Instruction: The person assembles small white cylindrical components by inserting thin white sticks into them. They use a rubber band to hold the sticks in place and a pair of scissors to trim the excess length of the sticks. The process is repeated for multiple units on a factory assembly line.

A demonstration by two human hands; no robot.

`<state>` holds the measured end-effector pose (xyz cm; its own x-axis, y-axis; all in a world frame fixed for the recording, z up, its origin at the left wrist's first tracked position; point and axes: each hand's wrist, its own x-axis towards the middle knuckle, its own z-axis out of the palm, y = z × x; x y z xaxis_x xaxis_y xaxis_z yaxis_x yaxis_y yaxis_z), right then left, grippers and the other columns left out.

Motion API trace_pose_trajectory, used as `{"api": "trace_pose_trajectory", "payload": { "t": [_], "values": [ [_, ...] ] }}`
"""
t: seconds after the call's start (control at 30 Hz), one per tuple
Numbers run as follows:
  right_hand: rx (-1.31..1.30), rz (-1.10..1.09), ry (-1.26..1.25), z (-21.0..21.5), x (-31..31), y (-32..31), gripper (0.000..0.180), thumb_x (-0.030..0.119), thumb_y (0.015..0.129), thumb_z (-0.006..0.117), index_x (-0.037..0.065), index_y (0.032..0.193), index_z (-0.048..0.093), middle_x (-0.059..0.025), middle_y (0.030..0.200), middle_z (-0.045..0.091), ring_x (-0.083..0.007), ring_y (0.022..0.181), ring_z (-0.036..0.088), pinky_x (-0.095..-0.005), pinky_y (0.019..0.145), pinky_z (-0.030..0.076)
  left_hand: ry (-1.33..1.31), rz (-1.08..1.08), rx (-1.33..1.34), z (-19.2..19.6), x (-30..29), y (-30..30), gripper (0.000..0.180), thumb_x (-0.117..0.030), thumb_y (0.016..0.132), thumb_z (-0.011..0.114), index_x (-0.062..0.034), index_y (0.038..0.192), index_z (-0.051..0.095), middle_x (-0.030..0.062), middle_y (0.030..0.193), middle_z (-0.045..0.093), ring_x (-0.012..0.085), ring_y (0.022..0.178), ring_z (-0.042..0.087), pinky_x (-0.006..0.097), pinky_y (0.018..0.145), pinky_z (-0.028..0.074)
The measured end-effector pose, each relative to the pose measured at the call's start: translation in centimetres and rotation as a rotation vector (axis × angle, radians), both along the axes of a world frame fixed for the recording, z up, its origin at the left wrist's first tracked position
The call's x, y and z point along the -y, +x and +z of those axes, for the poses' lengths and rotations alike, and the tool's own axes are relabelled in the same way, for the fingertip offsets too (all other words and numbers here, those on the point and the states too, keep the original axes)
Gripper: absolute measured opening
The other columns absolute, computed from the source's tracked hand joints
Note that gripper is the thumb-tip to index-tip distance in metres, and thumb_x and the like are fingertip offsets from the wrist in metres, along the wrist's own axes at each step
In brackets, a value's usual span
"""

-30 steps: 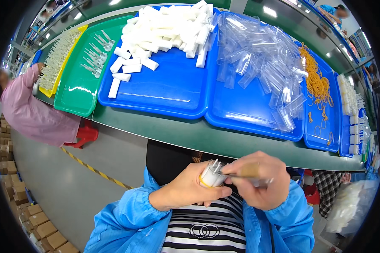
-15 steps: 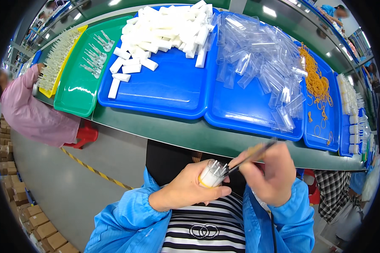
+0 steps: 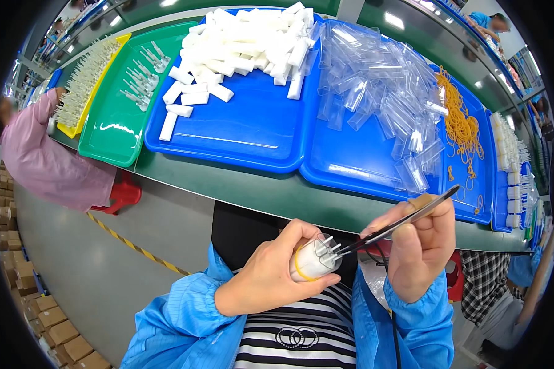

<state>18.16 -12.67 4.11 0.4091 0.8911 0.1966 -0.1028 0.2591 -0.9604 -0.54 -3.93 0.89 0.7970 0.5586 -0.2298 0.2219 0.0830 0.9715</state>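
Observation:
My left hand (image 3: 258,270) is wrapped round a short white cylinder (image 3: 314,265) inside a clear plastic sleeve, with a yellow rubber band (image 3: 298,264) around it. Thin white prongs stick out of the cylinder's open end, which faces right. In my right hand (image 3: 421,252) is a pair of dark tweezers (image 3: 406,221), pinched between thumb and fingers. Their tips reach to the prongs at the sleeve's mouth; whether they grip one I cannot tell. Both hands are over my lap, in front of the table edge.
Along the green table (image 3: 240,194) stand a blue tray (image 3: 228,138) of white foam blocks, another (image 3: 338,163) of clear sleeves, and one with yellow rubber bands (image 3: 465,126). A green tray (image 3: 108,138) with white pronged parts lies left. A person in pink (image 3: 55,160) sits far left.
My right hand has shifted to the right and the tweezers lie at a lower slant, tips still at the prongs. The cylinder has turned so its open end points more to the right.

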Motion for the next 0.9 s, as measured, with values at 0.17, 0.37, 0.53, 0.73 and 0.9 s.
{"api": "trace_pose_trajectory", "payload": {
  "t": [0.17, 0.37, 0.53, 0.73, 0.9],
  "values": [
    [-0.049, 0.108, -0.047, -0.4, -0.1, -0.4, 0.022, -0.004, 0.095, 0.056, -0.004, 0.111, 0.041, -0.0236, 0.104, 0.065, -0.0271, 0.098, 0.069, -0.0409, 0.090, 0.056, -0.036, -0.030, -0.020, 0.2, -0.1, 0.0, 0.053, -0.015, 0.074, 0.088, -0.0027, 0.114, 0.055, 0.0065, 0.098, 0.065, 0.0111, 0.089, 0.061, 0.028, 0.080, 0.051],
    [0.630, 0.221, -0.075, 0.7, 0.1, 0.5, 0.018, -0.007, 0.085, 0.069, -0.004, 0.094, 0.054, -0.0189, 0.096, 0.072, -0.0247, 0.084, 0.072, -0.0354, 0.070, 0.058, -0.018, -0.026, -0.012, -0.3, 0.0, -0.1, 0.048, -0.019, 0.078, 0.084, -0.0024, 0.114, 0.057, 0.0117, 0.092, 0.069, 0.0217, 0.083, 0.069, 0.032, 0.074, 0.055],
    [0.166, 0.046, -0.048, -0.4, 0.0, -0.4, 0.026, -0.008, 0.091, 0.060, -0.004, 0.109, 0.042, -0.0223, 0.100, 0.067, -0.0238, 0.091, 0.070, -0.0344, 0.081, 0.057, 0.042, -0.007, -0.030, 0.3, -0.2, 0.1, 0.047, -0.019, 0.079, 0.083, -0.0021, 0.114, 0.057, 0.0145, 0.092, 0.071, 0.0276, 0.083, 0.073, 0.035, 0.073, 0.056],
    [0.210, 0.027, -0.172, -0.8, 0.1, -0.8, 0.022, -0.006, 0.089, 0.065, 0.000, 0.100, 0.046, -0.0173, 0.098, 0.069, -0.0198, 0.093, 0.069, -0.0305, 0.083, 0.055, 0.001, 0.020, -0.055, -0.2, 0.1, 0.1, 0.045, -0.014, 0.077, 0.085, -0.0013, 0.111, 0.059, 0.0079, 0.096, 0.067, 0.0114, 0.087, 0.065, 0.028, 0.077, 0.053],
    [0.749, -0.212, -0.013, -0.4, -0.8, 1.2, 0.027, -0.008, 0.079, 0.072, 0.001, 0.100, 0.056, -0.0120, 0.090, 0.072, -0.0234, 0.077, 0.068, -0.0357, 0.072, 0.051, -0.131, -0.012, -0.010, -0.5, -0.2, -0.4, 0.050, -0.015, 0.082, 0.082, -0.0013, 0.122, 0.055, 0.0089, 0.110, 0.064, 0.0137, 0.095, 0.064, 0.029, 0.084, 0.052]
  ]
}}
